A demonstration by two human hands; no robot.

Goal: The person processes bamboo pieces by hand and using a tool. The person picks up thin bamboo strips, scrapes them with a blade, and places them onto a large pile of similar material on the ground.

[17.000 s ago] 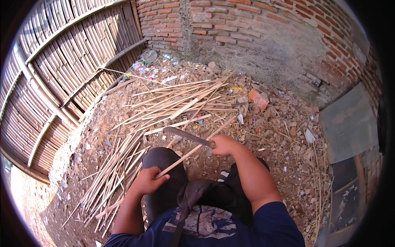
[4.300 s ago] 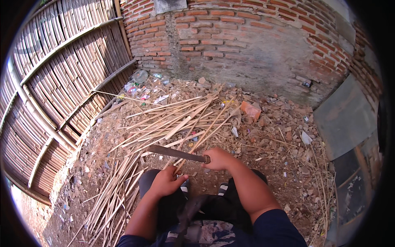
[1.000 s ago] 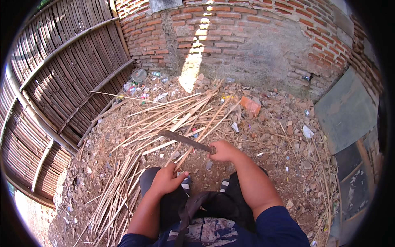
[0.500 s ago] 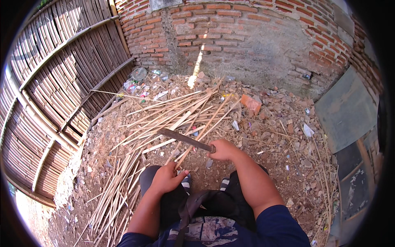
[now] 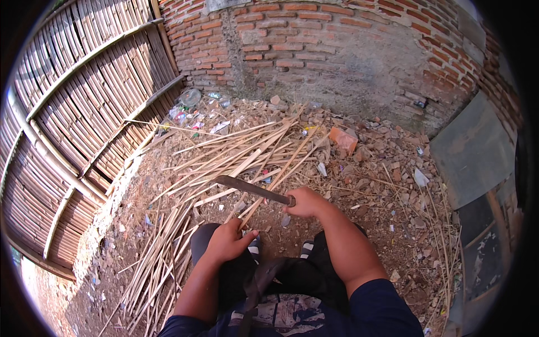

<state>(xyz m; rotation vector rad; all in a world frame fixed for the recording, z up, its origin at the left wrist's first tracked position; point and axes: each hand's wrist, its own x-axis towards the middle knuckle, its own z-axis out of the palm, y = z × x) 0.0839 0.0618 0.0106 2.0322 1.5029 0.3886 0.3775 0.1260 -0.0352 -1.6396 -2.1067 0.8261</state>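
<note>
My right hand (image 5: 306, 202) is closed round the handle of a machete (image 5: 247, 186). Its dark blade points left and hangs just beyond my knees. My left hand (image 5: 227, 241) rests by my left knee, fingers curled on the near end of a bamboo strip (image 5: 250, 214). From there the strip slants away up and to the right, passing under the blade in the picture. Beyond the blade lies a heap of split bamboo strips (image 5: 236, 157) on the littered ground. More strips (image 5: 154, 269) lie to the left of my left leg.
A bamboo fence (image 5: 84, 101) stands at the left, and a brick wall (image 5: 314, 50) closes the far side. Rubble, a broken orange brick (image 5: 343, 140) and plastic litter cover the ground. Grey sheets (image 5: 474, 151) lean at the right.
Both hands and the machete stay almost in place. The bright streak of sunlight on the brick wall is gone, while the sunlit patch along the fence's foot has grown.
</note>
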